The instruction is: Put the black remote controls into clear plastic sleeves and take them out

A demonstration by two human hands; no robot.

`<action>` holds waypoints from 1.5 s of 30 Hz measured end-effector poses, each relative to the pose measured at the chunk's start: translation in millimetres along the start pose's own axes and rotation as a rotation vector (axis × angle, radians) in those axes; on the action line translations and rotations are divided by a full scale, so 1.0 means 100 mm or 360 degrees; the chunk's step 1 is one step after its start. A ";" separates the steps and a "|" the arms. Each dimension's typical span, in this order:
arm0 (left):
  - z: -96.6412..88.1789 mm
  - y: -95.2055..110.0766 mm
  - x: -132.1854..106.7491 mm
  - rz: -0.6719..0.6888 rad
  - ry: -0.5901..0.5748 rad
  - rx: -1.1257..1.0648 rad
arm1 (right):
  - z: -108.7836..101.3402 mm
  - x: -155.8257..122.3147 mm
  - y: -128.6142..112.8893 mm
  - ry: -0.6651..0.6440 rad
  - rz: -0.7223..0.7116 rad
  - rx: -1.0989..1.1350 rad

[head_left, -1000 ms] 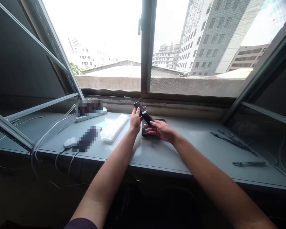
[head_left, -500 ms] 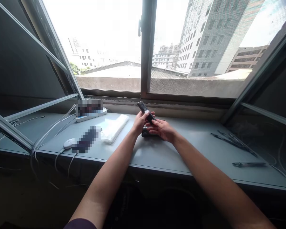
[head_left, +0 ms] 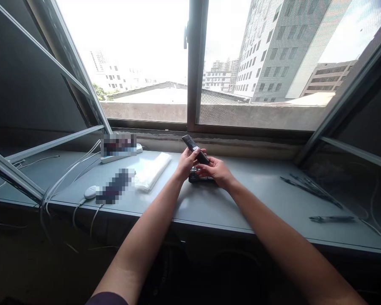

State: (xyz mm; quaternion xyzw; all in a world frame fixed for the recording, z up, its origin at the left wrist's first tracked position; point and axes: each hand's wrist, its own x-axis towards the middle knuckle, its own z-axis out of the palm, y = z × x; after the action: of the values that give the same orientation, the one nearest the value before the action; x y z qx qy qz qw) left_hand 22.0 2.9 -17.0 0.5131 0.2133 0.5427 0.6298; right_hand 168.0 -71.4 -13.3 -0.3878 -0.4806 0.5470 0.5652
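Above the desk I hold a slim black oblong device (head_left: 189, 142) with a pale label, tilted with its far end up and to the left. My left hand (head_left: 186, 163) grips its middle, thumb on top by the label. At the lower right end, my right hand (head_left: 218, 171) has its thumb and fingers closed around the tip. Directly beneath lies a dark device with small keys (head_left: 194, 177), partly covered by my hands; its kind I cannot make out.
The grey desk (head_left: 260, 203) stands below a window. To the left lie a white plastic packet (head_left: 154, 171), a blurred-out dark item (head_left: 116, 186), a round white charger (head_left: 90, 192) and a white power strip (head_left: 122, 156) with cables. Several dark pens (head_left: 311, 188) lie at the right.
The right hand's fingers have shifted slightly at the device's lower end, and the thumb has drawn back from its top. More of the keyed device shows below. The left hand stays put.
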 end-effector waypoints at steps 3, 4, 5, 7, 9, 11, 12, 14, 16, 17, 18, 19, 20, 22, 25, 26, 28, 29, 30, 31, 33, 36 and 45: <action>-0.01 0.01 0.01 0.0000 0.0025 0.0006 | 0.02 -0.02 -0.01 -0.0009 -0.0075 -0.0126; -0.01 0.01 0.01 -0.0014 0.0033 0.0003 | 0.02 -0.03 -0.01 -0.0030 -0.0089 -0.0167; -0.01 0.01 0.01 -0.0030 0.0042 -0.0001 | 0.03 -0.03 -0.01 -0.0051 -0.0097 -0.0198; -0.02 0.01 0.01 -0.0059 0.0058 -0.0017 | 0.03 -0.04 -0.02 -0.0089 -0.0096 -0.0220; -0.03 0.01 0.02 -0.0078 0.0070 -0.0051 | 0.03 -0.03 -0.01 -0.0108 -0.0081 -0.0187; -0.03 0.01 0.03 -0.0095 0.0066 -0.0097 | 0.01 -0.01 -0.01 -0.0112 -0.0058 -0.0145; -0.04 0.01 0.03 -0.0104 0.0064 -0.0121 | 0.00 0.00 0.00 -0.0108 -0.0050 -0.0128; -0.04 0.00 0.05 -0.0122 0.0079 -0.0168 | -0.03 0.02 0.00 -0.0096 -0.0035 -0.0088; -0.04 0.00 0.05 -0.0142 0.0108 -0.0216 | -0.04 0.03 0.00 -0.0089 -0.0013 -0.0019; -0.04 0.00 0.06 -0.0149 0.0118 -0.0237 | -0.05 0.04 -0.01 -0.0085 0.0003 0.0024; -0.03 0.00 0.06 -0.0150 0.0119 -0.0255 | -0.05 0.03 -0.02 -0.0077 0.0021 0.0068; -0.03 0.00 0.06 -0.0149 0.0113 -0.0268 | -0.05 0.03 -0.04 -0.0065 0.0041 0.0112; -0.03 0.00 0.06 -0.0143 0.0105 -0.0277 | -0.04 0.03 -0.05 -0.0046 0.0062 0.0155; -0.04 -0.01 0.06 -0.0133 0.0103 -0.0286 | -0.03 0.01 -0.09 -0.0004 0.0114 0.0237; -0.06 -0.03 0.06 -0.0130 0.0107 -0.0287 | -0.01 0.00 -0.13 0.0028 0.0200 0.0310; -0.06 -0.03 0.07 -0.0131 0.0107 -0.0285 | -0.01 -0.01 -0.14 0.0029 0.0220 0.0316; -0.07 -0.03 0.07 -0.0133 0.0108 -0.0284 | -0.01 -0.01 -0.14 0.0034 0.0245 0.0316; -0.07 -0.03 0.07 -0.0131 0.0107 -0.0282 | -0.01 -0.01 -0.14 0.0038 0.0254 0.0313; -0.07 -0.03 0.07 -0.0130 0.0107 -0.0278 | -0.02 0.00 -0.14 0.0043 0.0263 0.0309; -0.07 -0.03 0.06 -0.0129 0.0106 -0.0270 | -0.02 0.00 -0.14 0.0049 0.0270 0.0305; -0.07 -0.02 0.06 -0.0126 0.0105 -0.0250 | -0.03 0.00 -0.14 0.0056 0.0279 0.0295; -0.07 -0.03 0.06 -0.0120 0.0102 -0.0232 | -0.04 0.01 -0.14 0.0063 0.0285 0.0277; -0.07 -0.05 0.08 -0.0086 0.0110 -0.0284 | -0.06 0.00 -0.08 -0.0003 0.0146 0.0109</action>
State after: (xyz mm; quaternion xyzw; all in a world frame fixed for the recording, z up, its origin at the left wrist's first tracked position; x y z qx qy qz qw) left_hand 20.8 13.7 -21.4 0.4300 0.1996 0.5597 0.6797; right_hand 176.2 -71.4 -6.8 -0.3893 -0.4439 0.5889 0.5519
